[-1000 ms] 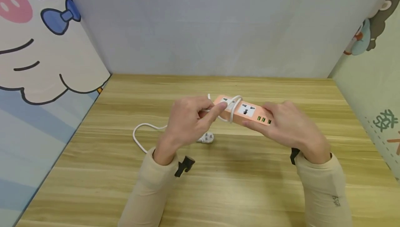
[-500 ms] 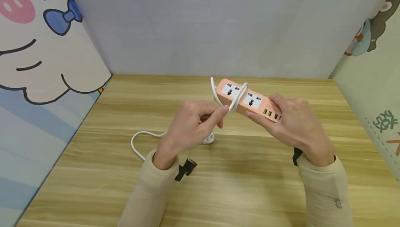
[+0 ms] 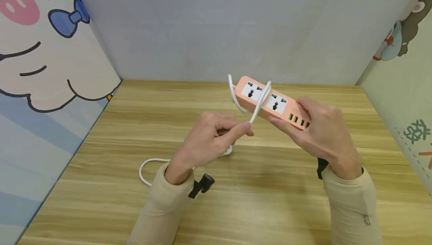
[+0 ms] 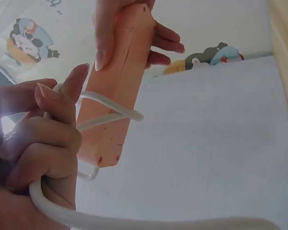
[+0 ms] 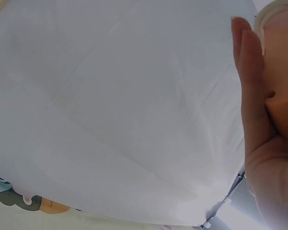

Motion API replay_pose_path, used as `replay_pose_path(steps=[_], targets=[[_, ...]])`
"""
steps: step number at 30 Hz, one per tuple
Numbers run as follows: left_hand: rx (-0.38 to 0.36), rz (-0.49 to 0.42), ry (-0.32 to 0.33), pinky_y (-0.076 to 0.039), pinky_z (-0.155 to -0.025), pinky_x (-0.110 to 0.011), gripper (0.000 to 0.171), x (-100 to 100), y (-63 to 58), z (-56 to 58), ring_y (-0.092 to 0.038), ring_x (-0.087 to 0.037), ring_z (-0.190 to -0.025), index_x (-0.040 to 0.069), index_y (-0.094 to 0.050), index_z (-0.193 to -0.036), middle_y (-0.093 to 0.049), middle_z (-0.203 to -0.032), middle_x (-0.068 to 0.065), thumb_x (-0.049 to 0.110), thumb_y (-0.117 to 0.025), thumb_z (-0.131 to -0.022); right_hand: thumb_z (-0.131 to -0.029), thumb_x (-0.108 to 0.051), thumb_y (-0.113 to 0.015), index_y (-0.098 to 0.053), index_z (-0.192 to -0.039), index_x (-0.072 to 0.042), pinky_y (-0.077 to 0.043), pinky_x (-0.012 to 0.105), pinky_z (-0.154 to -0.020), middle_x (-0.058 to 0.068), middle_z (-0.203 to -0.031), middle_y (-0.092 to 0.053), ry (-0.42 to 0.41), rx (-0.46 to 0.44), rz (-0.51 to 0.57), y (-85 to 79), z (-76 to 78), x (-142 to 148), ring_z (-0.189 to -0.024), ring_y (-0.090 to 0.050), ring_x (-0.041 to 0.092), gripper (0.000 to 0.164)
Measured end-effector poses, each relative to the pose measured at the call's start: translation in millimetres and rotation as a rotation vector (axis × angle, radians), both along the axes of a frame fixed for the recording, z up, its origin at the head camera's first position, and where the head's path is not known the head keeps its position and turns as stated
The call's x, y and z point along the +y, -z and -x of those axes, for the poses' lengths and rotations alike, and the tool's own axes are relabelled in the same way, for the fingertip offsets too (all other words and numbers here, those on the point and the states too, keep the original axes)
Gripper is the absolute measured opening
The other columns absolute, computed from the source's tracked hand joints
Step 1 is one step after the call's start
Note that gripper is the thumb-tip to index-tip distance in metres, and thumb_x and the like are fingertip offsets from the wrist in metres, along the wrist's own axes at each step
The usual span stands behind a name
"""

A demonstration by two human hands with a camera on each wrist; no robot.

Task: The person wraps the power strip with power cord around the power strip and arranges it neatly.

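An orange-pink power strip (image 3: 263,100) with white sockets is held up over the table, tilted with its left end higher. My right hand (image 3: 324,136) grips its right end, beside the green USB ports. A white cord (image 3: 258,107) leaves the left end and wraps round the strip's body. My left hand (image 3: 210,138) pinches that cord between thumb and forefinger, just below the strip. In the left wrist view the cord (image 4: 101,218) also runs through the curled lower fingers. A white plug (image 3: 228,150) lies on the table, mostly hidden behind the left hand.
The wood-grain table (image 3: 263,207) has a plain pale wall (image 3: 219,31) at its back. A cartoon panel (image 3: 50,61) stands at the left and another (image 3: 405,99) at the right. A slack cord loop (image 3: 141,170) lies left of the left wrist.
The power strip has risen and tilted in my right hand, its left end going up. My left hand has drawn the cord down and away from the strip, and the loop has shifted nearer.
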State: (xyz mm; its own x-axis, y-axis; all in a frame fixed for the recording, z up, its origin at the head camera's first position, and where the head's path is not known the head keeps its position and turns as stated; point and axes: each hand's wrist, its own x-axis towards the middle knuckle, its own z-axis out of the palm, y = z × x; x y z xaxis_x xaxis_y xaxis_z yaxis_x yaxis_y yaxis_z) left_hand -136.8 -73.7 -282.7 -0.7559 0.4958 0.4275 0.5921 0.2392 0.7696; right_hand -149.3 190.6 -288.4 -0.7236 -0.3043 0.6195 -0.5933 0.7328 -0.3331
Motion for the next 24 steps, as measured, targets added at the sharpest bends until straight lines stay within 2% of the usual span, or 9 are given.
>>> replay_pose_path(steps=[3, 6, 10, 18, 24], targets=[[-0.096, -0.027, 0.025, -0.029, -0.049, -0.025, 0.023, 0, -1.4, -0.4, -0.037, -0.013, -0.053, 0.008, -0.080, -0.093, -0.050, -0.058, 0.002, 0.015, -0.060, -0.103, -0.082, -0.049, -0.081, -0.069, -0.092, -0.004, -0.031, 0.019, -0.047, -0.001, -0.060, -0.052, -0.013, 0.024, 0.034, -0.2, 0.1, 1, -0.049, -0.038, 0.006, 0.047], [-0.169, -0.037, 0.037, -0.029, -0.050, -0.025, 0.025, 0, -2.4, -1.0, -0.037, -0.016, -0.055, 0.009, -0.080, -0.095, -0.049, -0.059, -0.004, 0.017, -0.058, -0.104, -0.080, -0.043, -0.084, -0.069, -0.093, -0.003, -0.031, 0.018, -0.047, 0.000, -0.061, -0.053, -0.019, 0.033, 0.056, -0.7, 0.1, 1, -0.049, -0.039, 0.006, 0.044], [-0.248, -0.063, 0.088, -0.030, -0.052, -0.025, 0.027, 1, -2.5, 0.0, -0.036, -0.016, -0.056, 0.006, -0.079, -0.095, -0.047, -0.062, -0.012, 0.016, -0.055, -0.105, -0.076, -0.034, -0.087, -0.070, -0.094, -0.003, -0.031, 0.018, -0.048, 0.001, -0.062, -0.056, -0.026, 0.052, 0.091, -1.0, -0.4, 1, -0.049, -0.041, 0.006, 0.040], [-0.413, -0.096, 0.175, -0.027, -0.051, -0.023, 0.028, -2, -1.0, 6.1, -0.028, -0.010, -0.052, -0.001, -0.076, -0.108, -0.036, -0.057, 0.000, 0.013, -0.052, -0.105, -0.072, -0.032, -0.088, -0.073, -0.095, -0.002, -0.032, 0.017, -0.048, 0.005, -0.063, -0.062, -0.022, 0.079, 0.157, -2.8, -2.2, 1, -0.049, -0.042, 0.004, 0.040], [-0.483, -0.107, 0.224, -0.021, -0.048, -0.025, 0.030, -4, 0.9, 10.3, -0.025, -0.010, -0.050, -0.002, -0.073, -0.113, -0.032, -0.055, 0.002, 0.015, -0.050, -0.107, -0.078, -0.055, -0.082, -0.074, -0.093, 0.001, -0.030, 0.013, -0.049, 0.008, -0.062, -0.064, -0.037, 0.104, 0.246, -3.7, -1.5, 4, -0.049, -0.039, -0.004, 0.059]])
